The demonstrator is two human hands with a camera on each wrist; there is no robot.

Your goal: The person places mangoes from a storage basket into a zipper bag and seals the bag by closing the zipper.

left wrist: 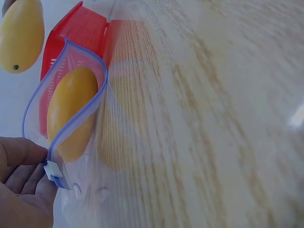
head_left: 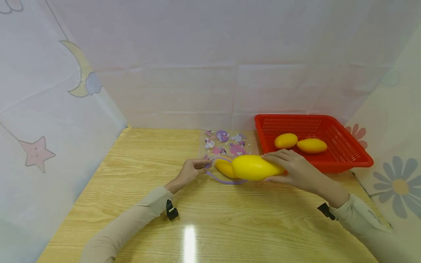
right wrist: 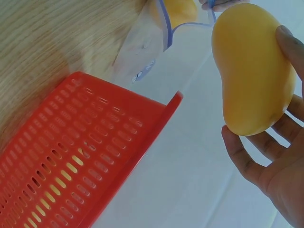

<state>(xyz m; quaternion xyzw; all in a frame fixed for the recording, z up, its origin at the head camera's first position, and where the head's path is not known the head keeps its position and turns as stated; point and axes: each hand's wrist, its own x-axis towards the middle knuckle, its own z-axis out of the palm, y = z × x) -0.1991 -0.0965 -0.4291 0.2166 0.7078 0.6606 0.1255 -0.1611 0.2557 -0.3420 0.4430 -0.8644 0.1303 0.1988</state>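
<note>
My left hand (head_left: 189,173) pinches the left end of a clear zip bag's purple rim, beside its white slider (left wrist: 53,170). The zip bag (head_left: 227,142) has a printed pattern and its mouth stands open. One yellow mango (left wrist: 76,107) is inside it. A second mango (right wrist: 254,71) is held in my right hand (head_left: 296,168), fingers curled round its right end. In the head view this held mango is in front of the bag's mouth and hides part of the mango inside. Two more mangoes, one on the left (head_left: 286,141) and one on the right (head_left: 311,145), lie in the red basket.
The red plastic basket (head_left: 356,160) with slotted walls stands at the back right of the wooden table (head_left: 158,153), right next to the bag. Printed cloth (head_left: 184,87) hangs behind and at both sides. Dark straps with small devices sit on both wrists.
</note>
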